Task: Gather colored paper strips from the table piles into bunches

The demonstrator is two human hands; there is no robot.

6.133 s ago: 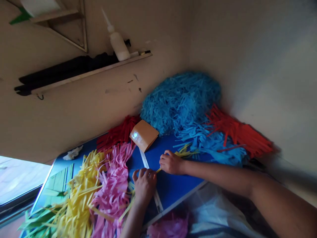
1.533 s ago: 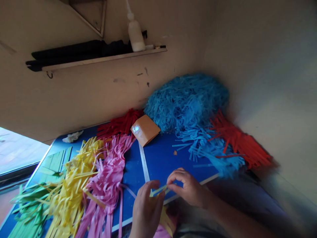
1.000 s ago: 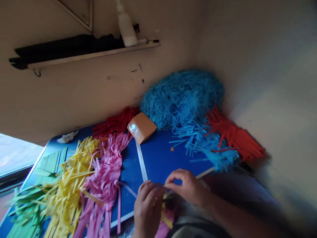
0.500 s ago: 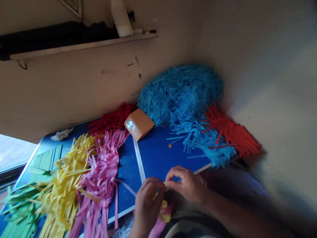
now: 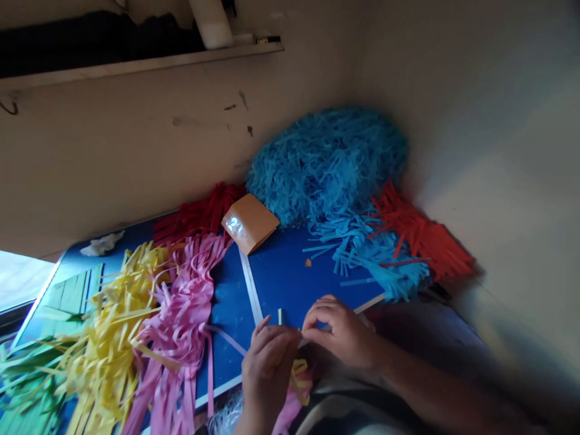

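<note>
My left hand [image 5: 270, 365] and my right hand [image 5: 341, 333] meet fingertip to fingertip in front of my body, at the near edge of the table. Both are closed in a pinch on a thin yellow strip [image 5: 280, 316]; one end of it sticks up behind my left fingers, and a bit shows where the fingertips meet. Below the hands, yellow loops [image 5: 299, 377] and a pink strip [image 5: 286, 412] hang over my lap. The rest of the held strip is hidden by my fingers.
The blue table [image 5: 281, 278] bears piles of pink strips [image 5: 183, 320], yellow strips [image 5: 113, 338], green strips [image 5: 34, 386], dark red strips [image 5: 199, 211] and orange-red strips [image 5: 426, 241]. A big blue fringed mass [image 5: 330, 163] leans in the corner beside an orange packet [image 5: 251, 225]. Above runs a shelf [image 5: 136, 66].
The view has tipped down and shifted slightly. The yellow strip's end now pokes up behind my left hand, whose little finger has lifted. My fingertips stay together.
</note>
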